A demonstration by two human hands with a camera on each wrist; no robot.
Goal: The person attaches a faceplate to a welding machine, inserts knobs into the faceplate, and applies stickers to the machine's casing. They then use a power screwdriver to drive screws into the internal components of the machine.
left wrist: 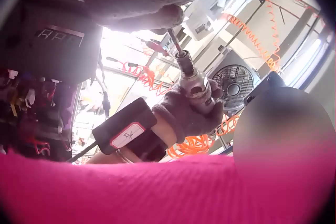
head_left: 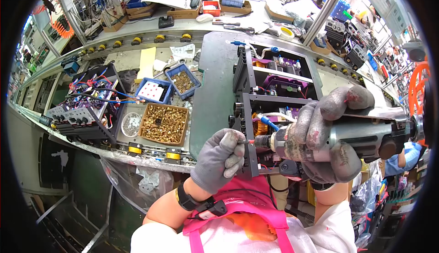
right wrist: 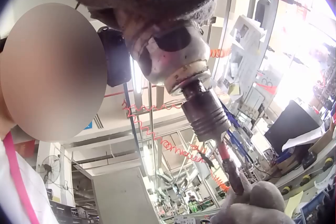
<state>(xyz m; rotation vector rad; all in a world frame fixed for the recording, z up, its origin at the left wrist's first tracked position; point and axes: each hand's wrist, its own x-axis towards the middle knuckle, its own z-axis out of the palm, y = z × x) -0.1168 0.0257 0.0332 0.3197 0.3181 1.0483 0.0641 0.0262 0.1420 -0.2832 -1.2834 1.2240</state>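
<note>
My gloved right hand (head_left: 327, 136) grips a power screwdriver (head_left: 361, 136) by its body, the tool lying level with its nose towards the left. A bit (right wrist: 231, 169) with a red band sticks out of the dark ribbed chuck (right wrist: 207, 113). My gloved left hand (head_left: 220, 159) pinches the bit's far end between thumb and fingers, which hide the tip. Both hands are over the near edge of an open black device case (head_left: 249, 116), where a copper coil (head_left: 260, 127) and a blue-capped cable (head_left: 269, 122) show. A second open case (head_left: 279, 72) stands behind it.
On the left stand a cardboard box of brass fasteners (head_left: 163, 124), a round dish of small parts (head_left: 131, 124), blue trays (head_left: 183, 80) and another wired device (head_left: 87, 106). An orange coiled hose (head_left: 417, 88) hangs at the right. Rollers (head_left: 173, 155) line the bench edge.
</note>
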